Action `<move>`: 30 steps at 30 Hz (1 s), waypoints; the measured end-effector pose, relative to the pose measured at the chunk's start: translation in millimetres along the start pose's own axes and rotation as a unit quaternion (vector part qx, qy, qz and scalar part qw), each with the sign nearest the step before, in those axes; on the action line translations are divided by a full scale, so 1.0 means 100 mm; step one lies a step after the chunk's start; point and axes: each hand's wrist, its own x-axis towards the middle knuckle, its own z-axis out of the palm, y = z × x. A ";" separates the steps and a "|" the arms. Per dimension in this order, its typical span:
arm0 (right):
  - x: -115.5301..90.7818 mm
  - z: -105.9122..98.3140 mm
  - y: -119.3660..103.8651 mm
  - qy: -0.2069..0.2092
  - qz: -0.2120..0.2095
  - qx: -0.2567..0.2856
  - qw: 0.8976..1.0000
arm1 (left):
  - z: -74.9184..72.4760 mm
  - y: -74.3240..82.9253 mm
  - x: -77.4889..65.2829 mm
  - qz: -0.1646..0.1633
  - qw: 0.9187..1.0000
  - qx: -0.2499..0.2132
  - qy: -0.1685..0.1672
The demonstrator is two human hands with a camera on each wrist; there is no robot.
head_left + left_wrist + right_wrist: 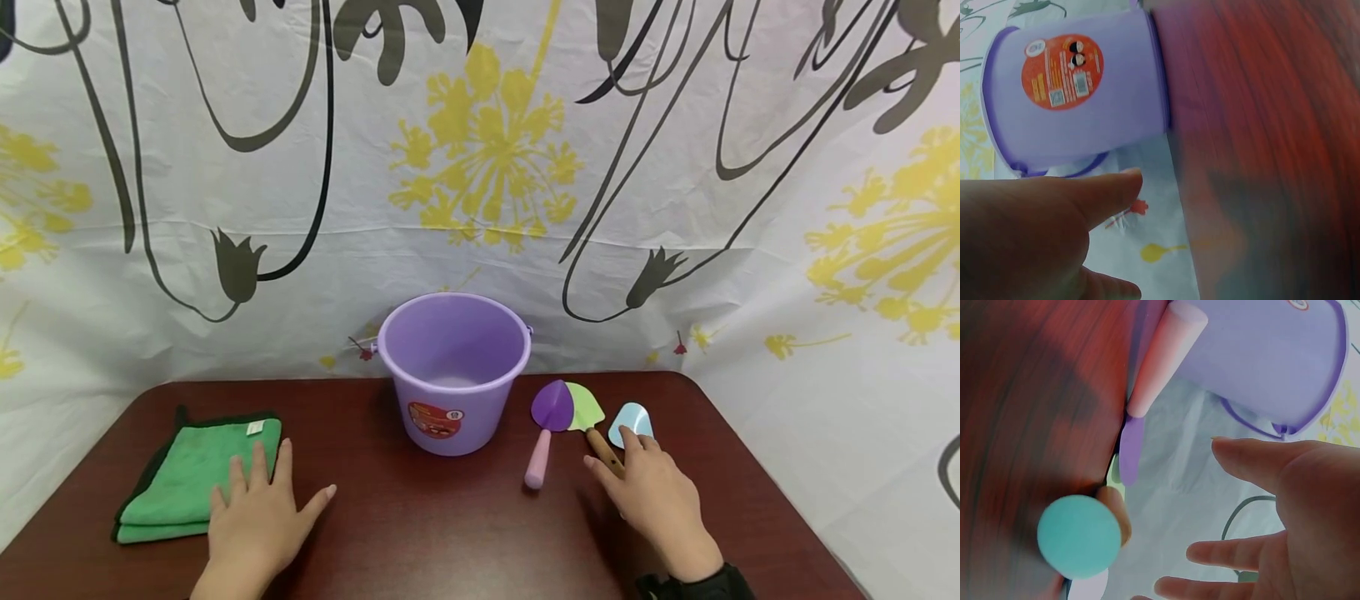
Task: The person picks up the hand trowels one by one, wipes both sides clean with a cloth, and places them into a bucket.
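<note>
My left hand [258, 521], fingers spread, is over the table at the near right edge of a folded green cloth [191, 471] with dark trim. Whether it touches the cloth I cannot tell. Fingers extended, my right hand [660, 500] is above a small light blue shovel [630, 421], whose handle it hides in the head view. In the right wrist view that hand holds nothing, and a round teal handle end [1079, 537] shows below it. Left of this hand lie a purple shovel [552, 406] with a pink handle and a light green shovel [587, 408] with a wooden handle.
An upright purple bucket [442, 379] stands at the back middle of the dark red-brown table [450, 533], with a round red sticker on its front. Behind the table hangs a white patterned curtain [360, 183].
</note>
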 end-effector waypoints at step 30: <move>0.06 0.08 0.19 -0.097 0.055 0.010 0.994 | 0.01 -0.26 0.16 -0.042 0.998 0.007 -0.055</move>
